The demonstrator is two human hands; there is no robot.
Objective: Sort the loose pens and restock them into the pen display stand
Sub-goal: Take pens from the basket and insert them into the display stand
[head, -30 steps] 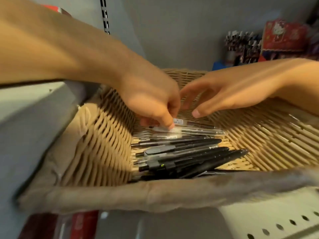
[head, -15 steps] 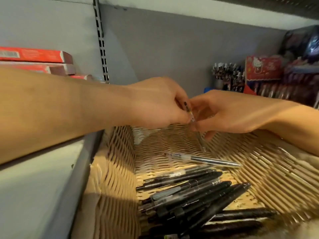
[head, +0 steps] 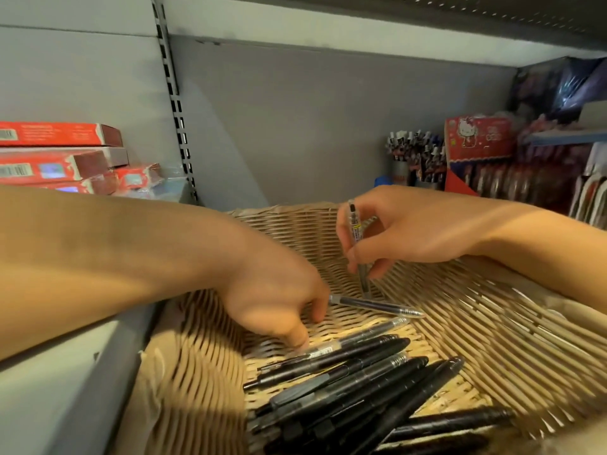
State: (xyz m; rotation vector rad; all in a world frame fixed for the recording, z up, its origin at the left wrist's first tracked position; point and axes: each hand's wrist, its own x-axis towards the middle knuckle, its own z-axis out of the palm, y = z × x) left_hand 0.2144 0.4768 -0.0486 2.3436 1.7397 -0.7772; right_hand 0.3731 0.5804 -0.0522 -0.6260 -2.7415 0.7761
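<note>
A wicker basket [head: 476,326] sits on a grey shelf and holds several black pens [head: 354,389] lying side by side. My right hand [head: 410,231] holds a clear pen [head: 356,238] upright above the basket's back half. My left hand [head: 279,300] reaches down into the basket, its fingertips on a clear pen [head: 377,305] and on the clear pen [head: 325,349] at the top of the pile. Whether it grips either one is hidden by the hand.
Red boxes [head: 59,156] are stacked on the shelf at the left. At the back right stand a cup of pens [head: 414,156], a red cartoon box [head: 479,142] and hanging packets. A slotted upright [head: 174,100] runs up the back wall.
The clear pen passed from my left hand to my right, which now holds it alone. My left hand dropped back down onto the pens in the basket.
</note>
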